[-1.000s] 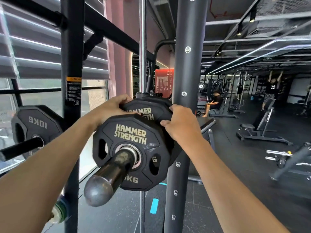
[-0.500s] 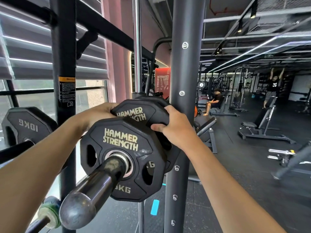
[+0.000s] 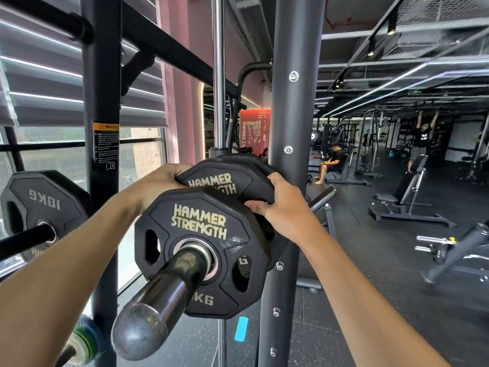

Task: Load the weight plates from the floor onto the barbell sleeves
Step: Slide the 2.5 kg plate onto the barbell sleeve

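Note:
A steel barbell sleeve (image 3: 161,292) points toward me, its rounded end low in the middle of the view. Two black Hammer Strength plates sit on it. The near plate (image 3: 206,250) is smaller and stands apart from the far plate (image 3: 227,178) behind it. My left hand (image 3: 161,181) grips the far plate's upper left rim, and my right hand (image 3: 280,207) curls round its right rim, fingers tucked between the two plates.
A thick black rack upright (image 3: 291,128) rises just right of the plates; another upright (image 3: 102,102) with a warning label stands left. A 10 kg plate (image 3: 45,205) hangs on a storage peg at left. Benches and people fill the gym floor to the right.
The view has shifted slightly, so the sleeve and plates sit a little differently in frame. Both hands keep their hold on the far plate's rim; my right fingers have slid a bit further between the plates.

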